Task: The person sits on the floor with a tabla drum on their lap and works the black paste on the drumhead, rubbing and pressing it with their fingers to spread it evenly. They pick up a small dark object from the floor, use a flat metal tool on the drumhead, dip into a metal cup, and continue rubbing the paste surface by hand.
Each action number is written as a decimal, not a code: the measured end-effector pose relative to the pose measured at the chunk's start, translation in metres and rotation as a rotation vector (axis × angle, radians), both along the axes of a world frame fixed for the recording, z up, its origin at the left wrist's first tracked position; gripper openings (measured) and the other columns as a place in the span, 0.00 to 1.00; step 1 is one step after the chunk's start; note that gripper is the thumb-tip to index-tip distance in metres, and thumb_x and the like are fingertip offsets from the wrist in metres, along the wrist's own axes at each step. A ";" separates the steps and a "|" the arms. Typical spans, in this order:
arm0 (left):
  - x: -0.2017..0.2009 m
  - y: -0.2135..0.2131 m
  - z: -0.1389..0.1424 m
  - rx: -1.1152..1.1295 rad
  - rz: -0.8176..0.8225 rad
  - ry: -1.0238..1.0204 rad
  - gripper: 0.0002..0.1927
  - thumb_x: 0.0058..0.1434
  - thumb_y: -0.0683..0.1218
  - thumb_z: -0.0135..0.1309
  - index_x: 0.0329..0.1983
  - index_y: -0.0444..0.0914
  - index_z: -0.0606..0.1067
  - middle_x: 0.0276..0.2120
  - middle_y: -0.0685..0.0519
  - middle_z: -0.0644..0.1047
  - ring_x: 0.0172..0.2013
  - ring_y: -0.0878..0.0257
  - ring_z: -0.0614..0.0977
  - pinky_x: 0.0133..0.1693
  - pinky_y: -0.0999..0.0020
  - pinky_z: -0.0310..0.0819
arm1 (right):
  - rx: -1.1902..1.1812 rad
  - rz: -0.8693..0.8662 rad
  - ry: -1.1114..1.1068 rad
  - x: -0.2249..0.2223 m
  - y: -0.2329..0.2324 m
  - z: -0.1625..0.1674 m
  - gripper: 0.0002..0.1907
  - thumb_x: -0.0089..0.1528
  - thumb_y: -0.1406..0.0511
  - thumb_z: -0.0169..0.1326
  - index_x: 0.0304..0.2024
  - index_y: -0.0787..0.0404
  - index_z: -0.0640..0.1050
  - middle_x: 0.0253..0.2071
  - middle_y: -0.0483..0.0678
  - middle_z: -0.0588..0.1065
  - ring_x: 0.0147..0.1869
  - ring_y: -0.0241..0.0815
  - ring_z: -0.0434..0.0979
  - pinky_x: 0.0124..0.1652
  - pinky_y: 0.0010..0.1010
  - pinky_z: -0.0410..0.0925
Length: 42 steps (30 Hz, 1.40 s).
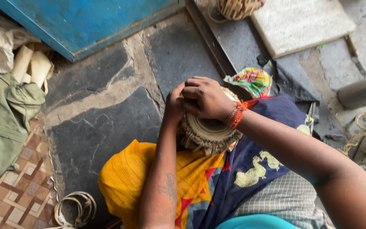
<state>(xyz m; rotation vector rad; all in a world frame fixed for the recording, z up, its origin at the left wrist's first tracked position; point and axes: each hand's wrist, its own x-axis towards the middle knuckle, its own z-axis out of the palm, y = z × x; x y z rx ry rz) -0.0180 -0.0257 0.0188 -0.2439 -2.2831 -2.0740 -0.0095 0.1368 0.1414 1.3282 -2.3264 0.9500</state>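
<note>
Now | left hand [173, 105] grip closed on drum [208, 131] rim | right hand [204, 98] grip clenched atop drum

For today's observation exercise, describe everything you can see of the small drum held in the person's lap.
The drum is small and round, with a pale cream skin head ringed by braided tan lacing that looks like hide or cane. It lies tilted, head towards the camera, on the bright cloth over the lap. The right hand closes over its upper rim, covering part of the head; the left hand presses against its left side, fingers hidden. Its body below the lacing cannot be seen.
</note>
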 end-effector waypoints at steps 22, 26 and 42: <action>0.001 0.007 0.006 -0.105 0.076 -0.126 0.17 0.70 0.53 0.47 0.42 0.37 0.80 0.34 0.51 0.84 0.37 0.64 0.83 0.42 0.66 0.77 | 0.047 0.345 -0.040 0.049 0.006 -0.007 0.09 0.59 0.59 0.62 0.36 0.57 0.80 0.39 0.48 0.75 0.42 0.50 0.75 0.39 0.42 0.67; 0.002 0.003 0.006 -0.148 0.061 0.035 0.16 0.65 0.52 0.51 0.45 0.35 0.78 0.36 0.47 0.82 0.39 0.60 0.82 0.42 0.64 0.76 | 0.032 0.141 -0.047 0.007 0.003 -0.007 0.10 0.60 0.60 0.62 0.34 0.58 0.79 0.38 0.50 0.74 0.43 0.51 0.75 0.43 0.43 0.68; 0.003 0.002 0.012 -0.076 0.017 0.058 0.16 0.67 0.53 0.50 0.43 0.36 0.76 0.32 0.48 0.80 0.36 0.63 0.80 0.40 0.65 0.76 | 0.035 0.070 -0.004 -0.003 0.004 0.004 0.11 0.62 0.59 0.62 0.33 0.59 0.77 0.36 0.49 0.73 0.42 0.52 0.74 0.43 0.43 0.68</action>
